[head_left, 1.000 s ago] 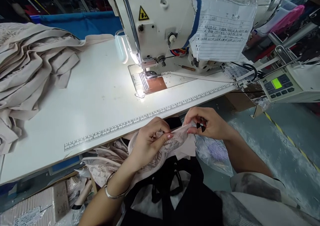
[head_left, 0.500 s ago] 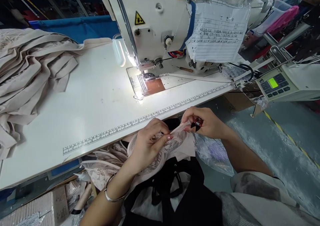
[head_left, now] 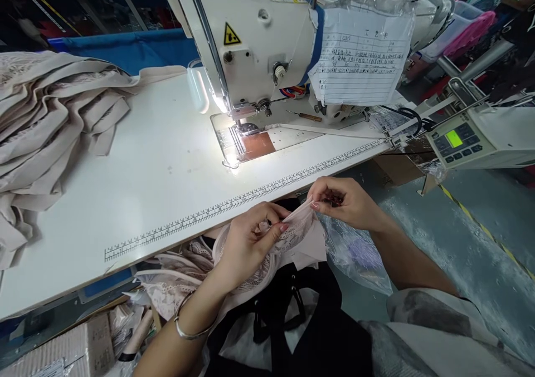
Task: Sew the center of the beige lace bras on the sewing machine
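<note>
A pale pink lace bra [head_left: 301, 233] lies over my lap, just below the table's front edge. Its edge is pinched between thumb and fingers of my left hand [head_left: 247, 242], the lace cup falling beneath. My right hand [head_left: 349, 201] grips the same edge farther right, so the strip between both hands is stretched. Tucked within the right hand's curled fingers is a small dark red tool [head_left: 333, 200], mostly hidden; it looks like thread snips. More of the pink lace fabric [head_left: 178, 279] hangs to the left of my left hand.
A white sewing machine [head_left: 254, 37] with its lamp lit stands on the white table [head_left: 137, 182], which has a printed ruler [head_left: 234, 203] along the front. Stacked beige fabric pieces [head_left: 54, 121] fill the left side. A control panel [head_left: 457, 140] juts out at right. A screwdriver-like tool [head_left: 307, 116] lies behind the needle.
My right hand has turned and slid its pinch along the bra's edge. The snips' dark blades, visible before, are now concealed in the fingers. My left hand has barely moved.
</note>
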`<move>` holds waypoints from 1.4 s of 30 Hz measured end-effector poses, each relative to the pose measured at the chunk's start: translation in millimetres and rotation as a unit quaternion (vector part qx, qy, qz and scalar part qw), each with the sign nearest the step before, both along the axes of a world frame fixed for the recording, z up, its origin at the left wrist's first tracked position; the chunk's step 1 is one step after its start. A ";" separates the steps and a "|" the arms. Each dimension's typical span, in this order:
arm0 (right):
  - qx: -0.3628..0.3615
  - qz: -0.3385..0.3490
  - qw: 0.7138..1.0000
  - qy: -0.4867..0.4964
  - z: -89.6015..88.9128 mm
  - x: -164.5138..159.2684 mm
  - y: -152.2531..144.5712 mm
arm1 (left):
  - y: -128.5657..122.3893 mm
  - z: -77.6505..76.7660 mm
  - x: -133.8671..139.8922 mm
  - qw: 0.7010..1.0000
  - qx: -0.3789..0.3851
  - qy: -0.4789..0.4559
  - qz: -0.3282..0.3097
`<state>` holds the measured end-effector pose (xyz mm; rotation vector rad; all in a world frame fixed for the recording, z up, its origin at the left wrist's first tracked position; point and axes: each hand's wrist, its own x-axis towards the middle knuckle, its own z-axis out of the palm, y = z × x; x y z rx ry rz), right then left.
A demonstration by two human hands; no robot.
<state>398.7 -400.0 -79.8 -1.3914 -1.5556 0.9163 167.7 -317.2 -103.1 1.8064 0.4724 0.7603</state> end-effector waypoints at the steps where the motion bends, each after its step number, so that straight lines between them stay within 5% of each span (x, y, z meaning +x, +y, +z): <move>1: 0.007 -0.005 1.000 0.007 0.9 -1.6 -0.5 | -1.1 0.0 0.7 1.000 -0.023 0.003 -0.001; 6: 0.035 -0.032 0.999 0.010 3.6 -10.1 -1.9 | -3.3 0.4 4.4 0.996 -0.085 -0.006 -0.002; 17: 0.038 -0.039 0.999 0.003 13.3 -27.5 -8.8 | -5.5 15.9 21.0 0.999 -0.021 0.045 0.012; 23: 0.058 -0.103 0.993 -0.016 9.1 -19.4 -10.0 | -2.9 12.6 28.8 0.979 -0.204 0.017 0.012; 27: 0.017 -0.067 0.997 -0.030 6.9 -10.6 -8.0 | -0.4 7.7 30.0 0.952 -0.305 -0.010 -0.011; 34: -0.061 -0.010 0.998 -0.019 8.6 -10.5 -0.1 | 1.2 3.7 31.1 0.948 -0.319 -0.004 -0.009; 42: 0.043 -0.068 0.996 -0.042 6.5 -25.3 -3.5 | 0.9 8.3 30.8 0.944 -0.326 0.022 0.033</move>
